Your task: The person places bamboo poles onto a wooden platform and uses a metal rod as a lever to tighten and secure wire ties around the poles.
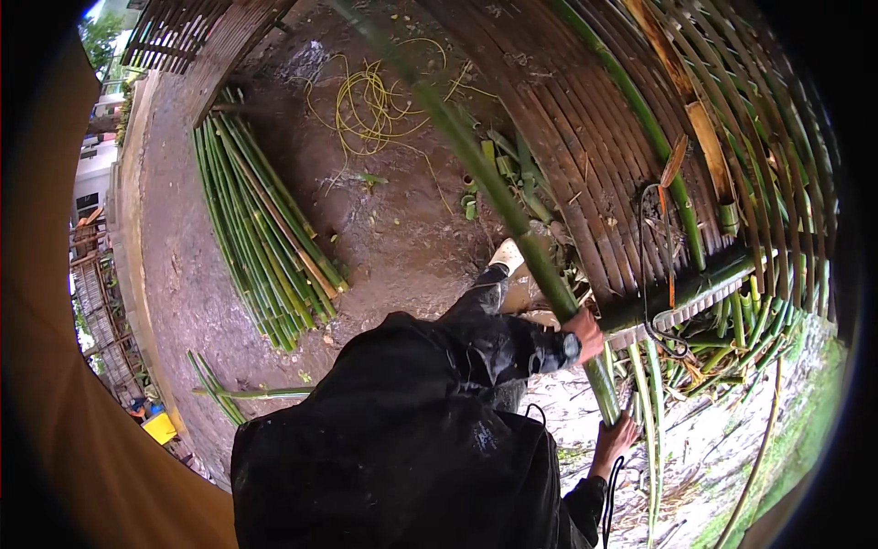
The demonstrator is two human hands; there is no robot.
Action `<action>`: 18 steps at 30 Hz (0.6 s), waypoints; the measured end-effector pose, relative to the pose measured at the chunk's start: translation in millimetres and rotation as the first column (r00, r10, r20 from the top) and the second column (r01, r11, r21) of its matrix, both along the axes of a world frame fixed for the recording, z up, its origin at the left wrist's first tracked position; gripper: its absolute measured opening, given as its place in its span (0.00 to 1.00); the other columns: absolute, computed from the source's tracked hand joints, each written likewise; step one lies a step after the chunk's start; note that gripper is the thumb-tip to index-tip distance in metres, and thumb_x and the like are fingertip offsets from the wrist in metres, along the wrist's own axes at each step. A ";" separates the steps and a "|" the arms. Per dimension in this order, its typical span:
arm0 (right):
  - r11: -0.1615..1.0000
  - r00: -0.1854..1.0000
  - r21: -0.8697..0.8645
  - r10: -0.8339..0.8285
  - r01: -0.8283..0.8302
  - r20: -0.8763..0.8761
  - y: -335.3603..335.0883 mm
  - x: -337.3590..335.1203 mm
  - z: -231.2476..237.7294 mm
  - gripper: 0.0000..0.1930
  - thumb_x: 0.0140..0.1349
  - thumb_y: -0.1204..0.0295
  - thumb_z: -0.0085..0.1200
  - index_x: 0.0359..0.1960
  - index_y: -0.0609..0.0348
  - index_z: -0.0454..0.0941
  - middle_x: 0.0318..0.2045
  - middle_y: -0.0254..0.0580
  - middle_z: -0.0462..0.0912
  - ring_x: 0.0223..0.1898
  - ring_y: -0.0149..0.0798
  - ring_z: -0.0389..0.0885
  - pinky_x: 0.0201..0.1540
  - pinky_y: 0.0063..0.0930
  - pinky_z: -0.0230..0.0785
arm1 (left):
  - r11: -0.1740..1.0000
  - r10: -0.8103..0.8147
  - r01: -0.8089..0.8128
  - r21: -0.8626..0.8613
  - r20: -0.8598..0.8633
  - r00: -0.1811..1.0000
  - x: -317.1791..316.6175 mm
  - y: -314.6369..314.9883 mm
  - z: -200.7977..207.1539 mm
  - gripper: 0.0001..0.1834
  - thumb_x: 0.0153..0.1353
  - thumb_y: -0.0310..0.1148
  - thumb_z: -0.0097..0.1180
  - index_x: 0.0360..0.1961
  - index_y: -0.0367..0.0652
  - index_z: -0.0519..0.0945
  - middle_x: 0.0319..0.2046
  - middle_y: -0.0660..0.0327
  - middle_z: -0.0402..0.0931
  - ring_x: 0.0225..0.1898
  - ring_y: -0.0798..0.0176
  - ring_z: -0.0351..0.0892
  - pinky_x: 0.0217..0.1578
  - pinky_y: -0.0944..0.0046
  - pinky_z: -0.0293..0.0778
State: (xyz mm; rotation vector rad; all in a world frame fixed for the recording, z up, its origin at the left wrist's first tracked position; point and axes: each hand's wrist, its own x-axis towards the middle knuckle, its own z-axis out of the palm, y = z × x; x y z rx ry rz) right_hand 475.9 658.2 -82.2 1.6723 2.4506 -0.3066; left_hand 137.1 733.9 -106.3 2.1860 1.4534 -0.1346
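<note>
A long green bamboo pole [498,197] slants from the top of the view down to my hands, its upper part blurred. My left hand [584,335], at the end of a wet black sleeve, is closed round the pole near its lower end. Lower down, my right hand [616,441] is closed at the pole's near end. A thin greyish thing [632,403] shows beside the right fingers; I cannot make out what it is. Just right of the left hand is a slatted bamboo bench [585,183], with a thick green bamboo crosspiece [709,288] along its near edge.
A stack of green bamboo poles [261,220] lies on the wet, muddy ground at left. Beyond are a tangled yellow hose or cord [370,105] and short bamboo offcuts [512,169]. Split strips and scraps [732,339] lie under the crosspiece. A black cord loop [647,265] hangs there.
</note>
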 end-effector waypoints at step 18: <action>0.738 0.898 -0.512 0.368 -0.439 -0.240 66.1 -341.3 13.9 0.22 0.48 0.60 0.70 0.43 0.49 0.76 0.36 0.44 0.86 0.38 0.54 0.86 0.39 0.50 0.78 | 0.643 0.488 -0.530 -0.552 -0.238 0.840 -335.4 -155.0 32.7 0.23 0.38 0.48 0.73 0.37 0.52 0.88 0.35 0.55 0.86 0.41 0.45 0.87 0.43 0.43 0.80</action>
